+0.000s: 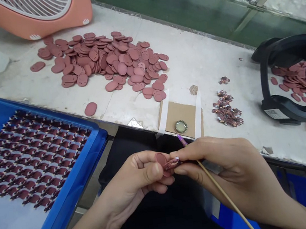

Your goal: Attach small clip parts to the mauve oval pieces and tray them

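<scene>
My left hand [138, 175] pinches a dusty-pink oval piece [161, 160] between thumb and fingers, held over my lap just below the table edge. My right hand [217, 160] meets it from the right, fingers closed on a small dark-red patterned part [173, 161] that touches the oval piece. A thin wooden stick [224, 193] with a purple tip [182, 140] also runs through the right hand's grip, slanting down to the lower right.
A heap of pink oval pieces [107, 60] lies on the white table [204, 60]. Rows of dark-red parts fill a blue tray [74, 176] at left. A bottle cap [181, 126] sits on taped cardboard, beside small dark parts [226, 111]. A black frame [290, 79] stands right, an orange fan [37, 13] top left.
</scene>
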A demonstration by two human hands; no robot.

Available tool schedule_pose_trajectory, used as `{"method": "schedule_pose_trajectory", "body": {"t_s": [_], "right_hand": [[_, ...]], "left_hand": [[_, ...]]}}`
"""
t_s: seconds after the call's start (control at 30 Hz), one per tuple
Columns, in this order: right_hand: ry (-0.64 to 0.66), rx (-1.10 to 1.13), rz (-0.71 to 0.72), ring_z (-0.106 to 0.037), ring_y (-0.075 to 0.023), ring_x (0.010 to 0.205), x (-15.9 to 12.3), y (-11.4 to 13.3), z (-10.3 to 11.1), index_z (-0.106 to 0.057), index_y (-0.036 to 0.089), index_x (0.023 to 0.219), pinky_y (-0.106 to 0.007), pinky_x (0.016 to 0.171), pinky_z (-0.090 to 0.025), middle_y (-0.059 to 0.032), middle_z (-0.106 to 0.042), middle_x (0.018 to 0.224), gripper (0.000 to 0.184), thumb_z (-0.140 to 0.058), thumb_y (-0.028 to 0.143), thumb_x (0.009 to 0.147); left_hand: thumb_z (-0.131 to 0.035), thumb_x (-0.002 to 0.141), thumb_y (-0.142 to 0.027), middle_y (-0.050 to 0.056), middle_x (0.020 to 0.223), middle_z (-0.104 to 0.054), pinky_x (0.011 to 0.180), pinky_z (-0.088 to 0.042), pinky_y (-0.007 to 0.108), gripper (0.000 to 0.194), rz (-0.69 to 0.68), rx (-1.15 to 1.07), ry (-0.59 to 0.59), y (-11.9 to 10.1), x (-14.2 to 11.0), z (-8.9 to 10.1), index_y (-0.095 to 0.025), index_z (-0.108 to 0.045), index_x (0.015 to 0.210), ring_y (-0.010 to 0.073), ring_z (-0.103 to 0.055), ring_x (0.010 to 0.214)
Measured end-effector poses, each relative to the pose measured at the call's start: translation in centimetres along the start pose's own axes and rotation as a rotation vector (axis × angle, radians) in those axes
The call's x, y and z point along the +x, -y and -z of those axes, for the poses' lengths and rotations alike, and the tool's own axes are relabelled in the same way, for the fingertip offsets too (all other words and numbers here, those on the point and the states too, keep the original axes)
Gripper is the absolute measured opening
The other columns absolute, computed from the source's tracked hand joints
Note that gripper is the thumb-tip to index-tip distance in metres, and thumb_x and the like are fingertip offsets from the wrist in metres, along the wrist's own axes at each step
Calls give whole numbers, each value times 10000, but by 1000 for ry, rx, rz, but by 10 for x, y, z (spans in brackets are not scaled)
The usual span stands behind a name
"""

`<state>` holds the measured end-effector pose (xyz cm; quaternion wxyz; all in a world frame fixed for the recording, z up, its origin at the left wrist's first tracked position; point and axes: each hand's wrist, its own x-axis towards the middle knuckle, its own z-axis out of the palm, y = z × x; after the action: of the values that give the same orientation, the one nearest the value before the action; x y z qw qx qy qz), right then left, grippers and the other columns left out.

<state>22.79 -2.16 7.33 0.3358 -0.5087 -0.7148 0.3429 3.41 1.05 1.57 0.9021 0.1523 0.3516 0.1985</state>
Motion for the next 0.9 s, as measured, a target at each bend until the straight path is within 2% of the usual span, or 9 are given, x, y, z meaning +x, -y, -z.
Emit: {"method": "schedule_pose_trajectory", "body": {"t_s": [0.23,0.5,0.7,0.9], "right_hand": [[40,-20,29,-681,-69,779,-2,3,2,-676,182,1020,-124,752,-522,40,-728,910,154,-677,94,894],[73,-81,53,-681,-92,808,-4,3,4,-664,180,1034,-154,770,-535,19,-721,934,157,-645,92,906],[97,-69,28,-681,-109,793,-2,4,3,-661,187,1030,-171,767,-548,10,-717,902,165,-619,84,907],[86,-48,49,-666,-116,734,-5,6,2,-645,205,1015,-195,712,-550,14,-704,845,157,-621,91,909]], "left_hand": [[-901,607,-346,-8,650,-723,542,-548,123,235,11,-1,-7,2,2,0,-181,-782,725,82,-675,586],[-894,616,-363,-3,641,-707,542,-535,124,258,11,-1,-4,5,1,1,-168,-782,742,76,-650,574],[-910,561,-406,-7,595,-669,504,-498,120,313,25,-10,-46,6,2,-2,-162,-769,698,63,-600,507],[-909,571,-392,-14,610,-674,523,-486,138,297,-11,-7,-8,10,-2,-2,-171,-767,709,68,-593,527]]}}
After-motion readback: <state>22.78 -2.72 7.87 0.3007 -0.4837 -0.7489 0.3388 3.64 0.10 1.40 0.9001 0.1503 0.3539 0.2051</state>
